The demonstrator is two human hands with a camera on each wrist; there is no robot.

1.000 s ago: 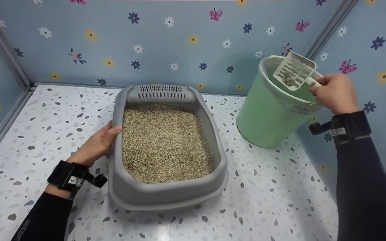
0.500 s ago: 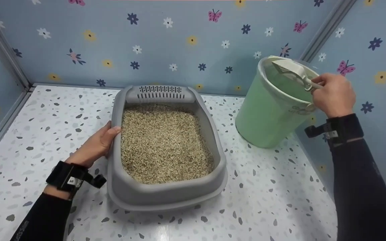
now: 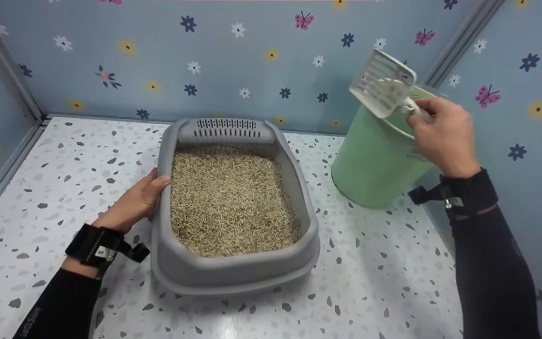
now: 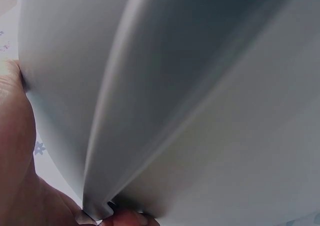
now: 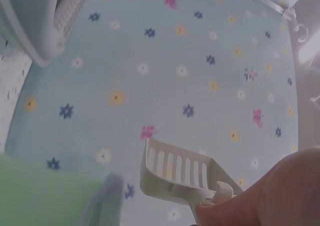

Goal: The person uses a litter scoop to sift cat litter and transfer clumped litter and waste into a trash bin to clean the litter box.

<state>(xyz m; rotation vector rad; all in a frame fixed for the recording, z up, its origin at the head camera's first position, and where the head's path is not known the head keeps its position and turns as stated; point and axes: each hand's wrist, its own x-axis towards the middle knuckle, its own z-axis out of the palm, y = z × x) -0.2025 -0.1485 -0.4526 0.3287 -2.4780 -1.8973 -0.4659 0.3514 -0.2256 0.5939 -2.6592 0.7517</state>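
A grey litter box [image 3: 235, 275] filled with tan pellet litter [image 3: 233, 202] sits on the speckled surface. My left hand [image 3: 132, 202] grips its left side, thumb on the rim; the left wrist view shows the fingers [image 4: 131, 218] under the grey edge. In my right hand [image 3: 447, 134] is the handle of a slotted off-white litter scoop [image 3: 384, 82], held over the near left rim of a green bin [image 3: 374, 165]. No clump shows on the scoop, whose slots [image 5: 180, 166] are visible in the right wrist view. The bin's inside is mostly hidden.
Blue flowered panels [image 3: 233, 70] rise behind and on both sides. The bin stands in the back right corner, tilted in view, to the right of the litter box. White speckled surface [image 3: 370, 282] lies in front of the bin.
The scoop tipped over inside the bin's mouth, and the clumps on it are gone from view. My right hand then lifted it and moved left. My left hand stays on the litter box.
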